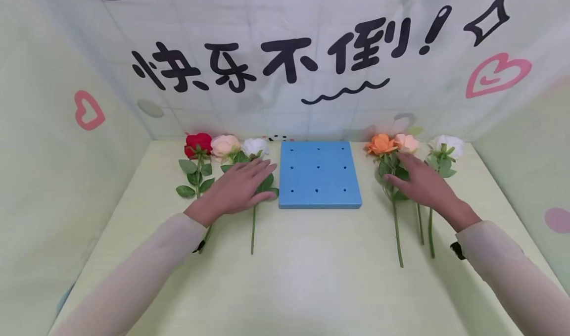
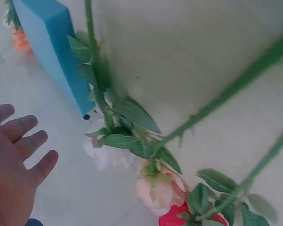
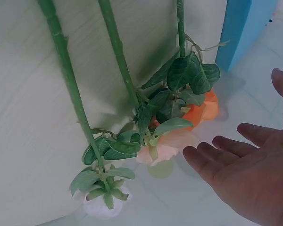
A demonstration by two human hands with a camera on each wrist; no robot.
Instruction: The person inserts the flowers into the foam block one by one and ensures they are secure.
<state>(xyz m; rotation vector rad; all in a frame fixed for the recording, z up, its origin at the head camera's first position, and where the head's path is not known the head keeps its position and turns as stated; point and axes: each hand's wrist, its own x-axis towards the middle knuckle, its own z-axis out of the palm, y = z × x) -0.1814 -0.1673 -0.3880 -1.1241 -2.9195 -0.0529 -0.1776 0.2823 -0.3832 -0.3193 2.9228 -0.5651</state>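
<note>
My left hand (image 1: 240,187), fingers straight and spread, hovers over the left group of artificial roses and holds nothing. Under and around it lie a red rose (image 1: 198,145), a pale pink rose (image 1: 224,145) and a white rose (image 1: 255,147); the hand hides part of their stems. My right hand (image 1: 423,182) is likewise extended with nothing in it, above the right group: an orange rose (image 1: 381,144), a pink rose (image 1: 406,142) and another white rose (image 1: 449,145). Between the hands lies a blue board (image 1: 318,177) with several small holes.
The pale table (image 1: 311,276) carries everything. Behind it rises a white fabric backdrop (image 1: 285,93) with black lettering, and more fabric hangs at both sides. Flower heads lie along the table's back edge, stems pointing toward the front.
</note>
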